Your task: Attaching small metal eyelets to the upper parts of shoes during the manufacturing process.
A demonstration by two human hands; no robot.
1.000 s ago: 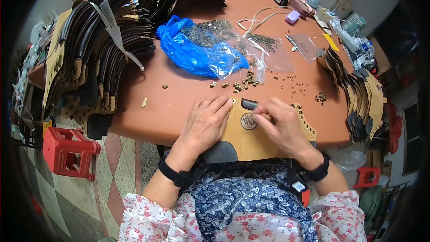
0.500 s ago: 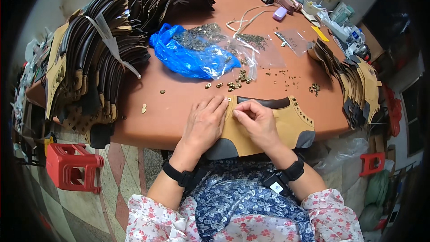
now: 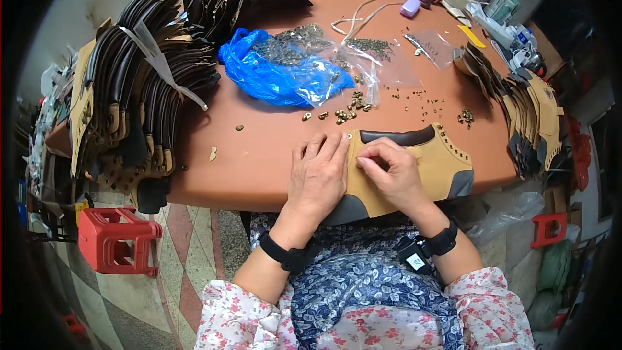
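Note:
A tan boot upper (image 3: 414, 175), with a dark brown padded collar (image 3: 398, 135) and dark grey corner patches, lies flat at the table's near edge. A row of small dark metal lace hooks (image 3: 452, 144) runs down its right edge. My left hand (image 3: 319, 178) rests on its left side, fingers stretched out, close to a single light metal fitting (image 3: 350, 136) at the top corner. Above the upper's left half, my right hand (image 3: 394, 172) has thumb and forefinger pinched together. Whatever is between those fingertips is too small or hidden to make out.
Loose brass-coloured hooks (image 3: 345, 115) lie beyond the upper, near a blue plastic bag (image 3: 259, 81) of metal parts. Bundled uppers (image 3: 129, 91) are stacked at left, with more uppers (image 3: 534, 116) at right. A red stool (image 3: 116, 240) stands on the floor.
The whole view has shifted somewhat, so things appear farther right. Both hands and the upper sit slightly more to the right. My right fingers keep their pinch, and my left stays flat.

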